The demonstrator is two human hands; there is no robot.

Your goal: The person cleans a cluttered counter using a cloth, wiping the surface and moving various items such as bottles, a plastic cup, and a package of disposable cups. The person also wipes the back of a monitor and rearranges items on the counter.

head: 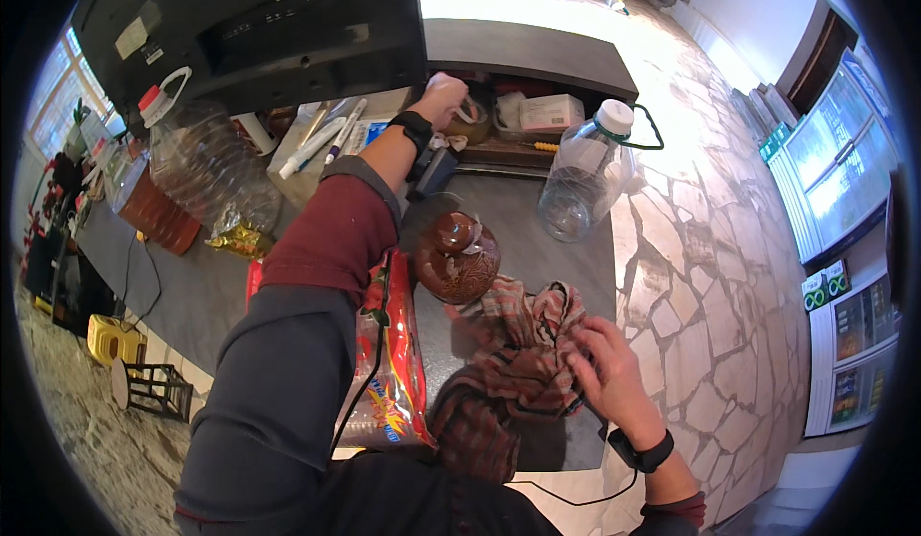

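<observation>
My left hand (445,101) reaches to the shelf under the raised counter top, beside a clear round container (471,122) with something yellowish in it; what its fingers hold is unclear. My right hand (601,363) rests on a crumpled red and grey striped cloth (532,342), fingers bent at its right edge. Behind the cloth stands a round brown patterned jar with a lid (458,259). A red and clear plastic package (388,385) lies under and beside my left arm. A dark small device (434,169) stands below my left wrist.
A large clear plastic bottle (586,176) with a white cap stands at the right. At left are another big clear bottle (209,155), a bottle of reddish liquid (158,205) and gold foil (241,234). A black monitor (252,25) rises behind white markers (313,148). A white box (552,112) sits on the shelf.
</observation>
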